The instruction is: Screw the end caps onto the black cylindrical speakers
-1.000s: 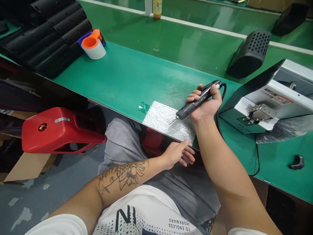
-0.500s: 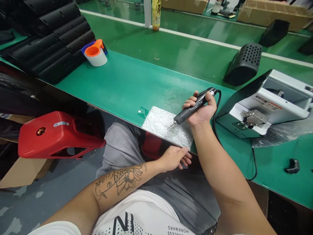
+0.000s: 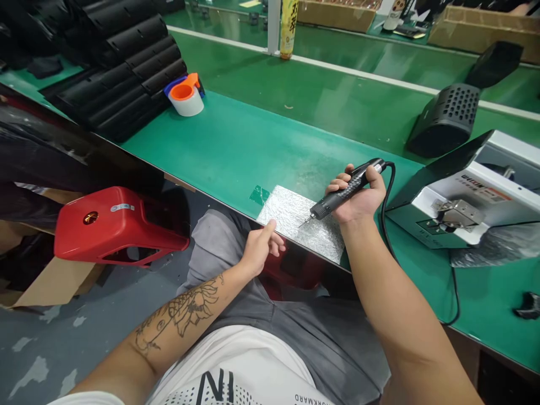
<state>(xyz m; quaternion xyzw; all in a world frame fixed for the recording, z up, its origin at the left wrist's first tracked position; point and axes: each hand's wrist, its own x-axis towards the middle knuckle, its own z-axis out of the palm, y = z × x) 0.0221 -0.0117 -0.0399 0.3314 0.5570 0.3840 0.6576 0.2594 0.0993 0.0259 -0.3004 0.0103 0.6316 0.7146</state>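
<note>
My right hand (image 3: 359,194) is wrapped around a black electric screwdriver (image 3: 343,190). Its thin bit points down and left, over a crinkled silver foil-like sheet (image 3: 291,205) lying at the front edge of the green table; whether the tip touches the sheet I cannot tell. Near the sheet's front left corner is my left hand (image 3: 260,247), thumb apart and fingers loosely bent, with nothing visible in it. A strip of green tape (image 3: 259,194) lies beside the sheet.
Black molded parts (image 3: 143,67) are stacked at the left, beside a tape dispenser (image 3: 185,97). A white-and-black machine (image 3: 468,208) stands right of the screwdriver cord. A perforated black part (image 3: 447,118) lies behind it. Below the table at left is a red casing (image 3: 101,225).
My left hand has moved left along the table edge, from the sheet's right end to its left end. The screwdriver stays over the sheet. The whole view has shifted slightly.
</note>
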